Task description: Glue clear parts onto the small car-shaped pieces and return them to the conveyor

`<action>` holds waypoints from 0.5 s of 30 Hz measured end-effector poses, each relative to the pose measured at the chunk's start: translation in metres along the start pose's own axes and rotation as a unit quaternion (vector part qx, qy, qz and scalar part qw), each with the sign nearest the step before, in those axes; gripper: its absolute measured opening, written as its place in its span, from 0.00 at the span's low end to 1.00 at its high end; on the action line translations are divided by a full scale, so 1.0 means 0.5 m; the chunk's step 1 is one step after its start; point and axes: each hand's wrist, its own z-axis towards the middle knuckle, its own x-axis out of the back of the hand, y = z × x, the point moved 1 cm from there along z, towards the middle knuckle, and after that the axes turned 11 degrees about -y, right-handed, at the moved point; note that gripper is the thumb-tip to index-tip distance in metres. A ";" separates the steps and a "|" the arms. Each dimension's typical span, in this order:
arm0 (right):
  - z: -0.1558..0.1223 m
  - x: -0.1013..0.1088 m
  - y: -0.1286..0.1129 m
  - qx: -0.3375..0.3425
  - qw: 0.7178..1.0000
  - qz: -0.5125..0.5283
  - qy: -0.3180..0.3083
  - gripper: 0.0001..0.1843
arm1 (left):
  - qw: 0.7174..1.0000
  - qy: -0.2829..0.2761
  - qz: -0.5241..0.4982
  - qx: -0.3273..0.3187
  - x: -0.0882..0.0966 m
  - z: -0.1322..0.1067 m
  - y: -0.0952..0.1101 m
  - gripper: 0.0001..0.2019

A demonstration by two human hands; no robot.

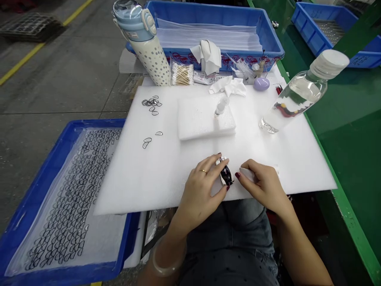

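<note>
My left hand [205, 180] grips a small black-and-white toy car [226, 175] near the front edge of the white foam board [133, 178]. Its thumb and fingers close on the car's two ends. To the right, my right hand [264, 182] pinches a white piece of tissue or cloth [247, 173], partly hidden by the fingers. A small gap separates the right fingertips from the car. Beyond both hands lies a white foam block [198, 119], with a small clear dropper bottle [222, 106] standing tilted on it.
Thin black rings [151, 102] lie on the board's left side; many more fill a blue tray [67, 190]. A dotted tumbler [149, 51], cotton swabs [182, 74], crumpled tissue [228, 85] and a purple egg-shaped item [261, 84] stand along the back. A clear liquid bottle [300, 93] is at right.
</note>
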 end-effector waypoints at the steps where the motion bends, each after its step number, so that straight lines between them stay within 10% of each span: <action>1: -0.002 0.002 0.002 0.006 1.000 0.000 0.002 0.09 | 1.000 0.012 0.006 0.007 -0.002 0.000 -0.002 0.29; 15: -0.003 -0.015 0.006 0.047 0.997 -0.034 0.049 0.05 | 0.995 0.086 0.005 0.052 -0.010 -0.003 0.010 0.19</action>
